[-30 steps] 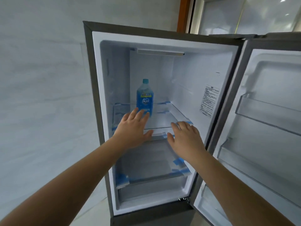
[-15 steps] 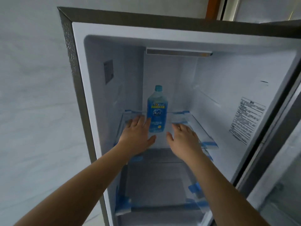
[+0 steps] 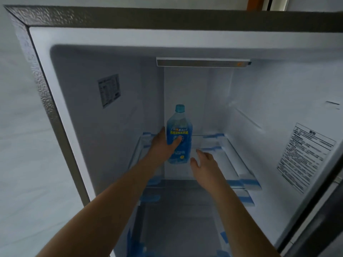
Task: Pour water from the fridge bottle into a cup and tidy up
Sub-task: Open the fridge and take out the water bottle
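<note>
Left hand [image 3: 161,145] has closed round the smooth blue bottle [image 3: 179,138].

bottle [image 3: 179,134]: translucent blue, teal cap, blue label with a yellow band
fridge frame [image 3: 48,108]: grey-silver, pebbled texture
fridge interior [image 3: 259,93]: white
shelf [image 3: 241,169]: clear, blue tape strips at corners
stickers [image 3: 306,156]: white with black print
wall [image 3: 22,145]: pale grey, faint marbling
</note>
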